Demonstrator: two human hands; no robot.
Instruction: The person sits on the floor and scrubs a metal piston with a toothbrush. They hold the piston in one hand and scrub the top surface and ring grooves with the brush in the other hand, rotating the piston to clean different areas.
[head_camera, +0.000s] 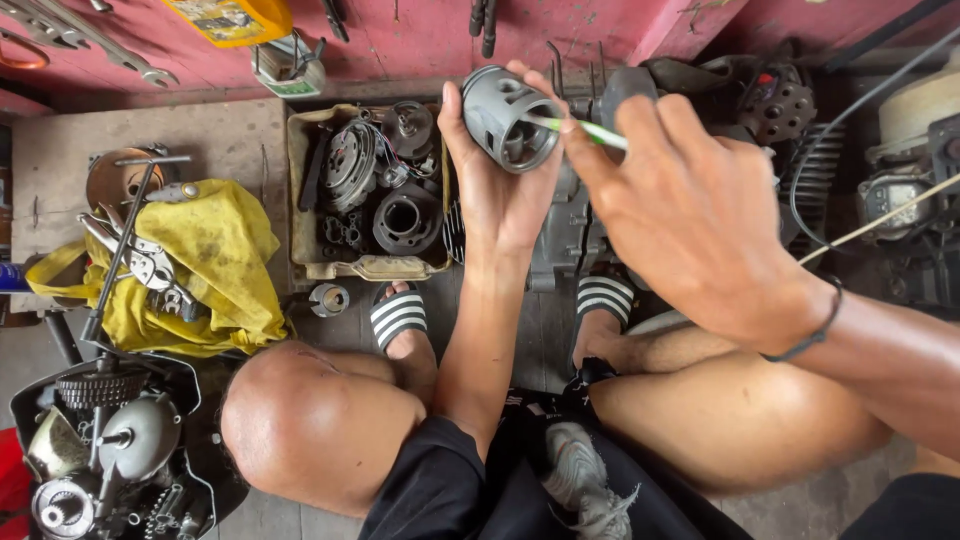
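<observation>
Grey engine piston, held up at centre of the head view, above the knees. It is gripped around its skirt by the left hand, fingers closed on it from below and behind, open end turned toward the right. Its long axis lies roughly level, pointing at the right hand. A thin green-and-white tool is pinched in the right hand's closed fingertips, its tip entered into the piston's open mouth. The right hand is set just beside the piston, on the open side. Open air is seen around both hands. Below left, a tray of engine parts; farther left, a yellow cloth with tools.
</observation>
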